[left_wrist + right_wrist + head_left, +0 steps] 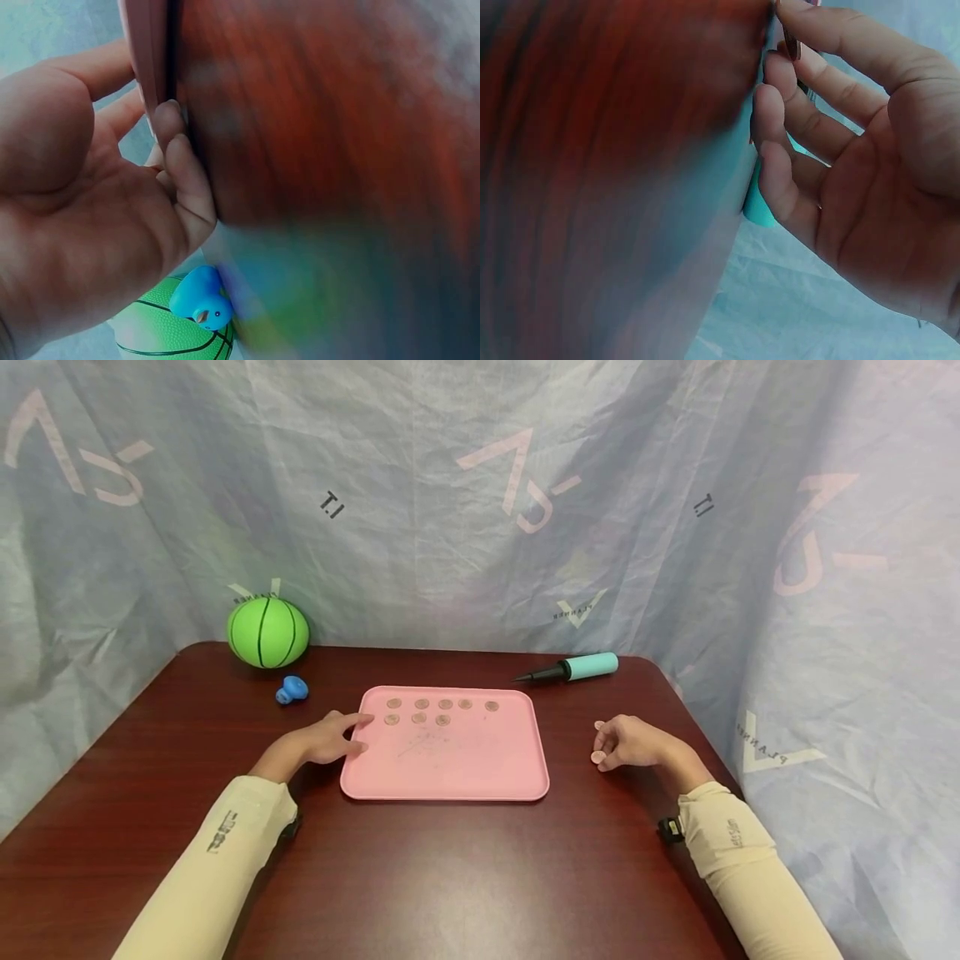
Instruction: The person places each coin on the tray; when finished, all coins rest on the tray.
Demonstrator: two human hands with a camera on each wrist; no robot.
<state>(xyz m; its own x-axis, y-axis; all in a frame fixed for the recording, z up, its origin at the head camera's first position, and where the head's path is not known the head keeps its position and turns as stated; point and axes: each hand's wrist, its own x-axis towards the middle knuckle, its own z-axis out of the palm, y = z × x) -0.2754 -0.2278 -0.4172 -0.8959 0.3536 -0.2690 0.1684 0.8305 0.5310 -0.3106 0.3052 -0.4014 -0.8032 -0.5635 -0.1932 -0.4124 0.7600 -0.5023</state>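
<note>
The pink tray (450, 768) lies flat on the dark reddish-brown table, with several round coins (422, 703) in two rows along its far side. My left hand (326, 739) rests at the tray's left edge, thumb and index finger stretched over the rim. In the left wrist view, its other fingers (187, 169) bend loosely beside the tray's side wall. To the right of the tray, my right hand (633, 742) pinches a coin (597, 757) between thumb and fingertips; the right wrist view shows this coin (791, 43) edge-on. Another coin (599, 725) shows just beyond those fingers, partly hidden.
A green ball (268, 632) sits at the back left, with a blue rubber duck (292, 688) in front of it. Behind the tray's right corner lies a hand pump (592, 666) with a turquoise body and black tip. Grey printed cloth (420, 527) hangs around the table.
</note>
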